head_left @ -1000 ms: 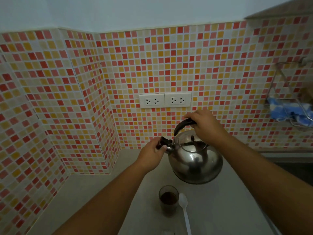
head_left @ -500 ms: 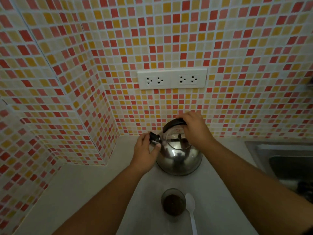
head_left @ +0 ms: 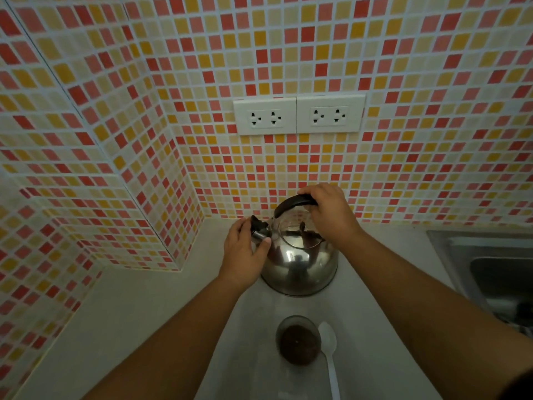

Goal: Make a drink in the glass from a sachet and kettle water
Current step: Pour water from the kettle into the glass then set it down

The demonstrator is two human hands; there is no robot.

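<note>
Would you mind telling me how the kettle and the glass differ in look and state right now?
The kettle is shiny rounded metal, while the glass is clear and straight-sided with dark contents. Both hands are on the kettle, the right hand on its handle and the left hand at its spout, whereas the glass stands untouched. The kettle sits nearer the wall, the glass nearer the person. Both stand upright on the counter.
</note>
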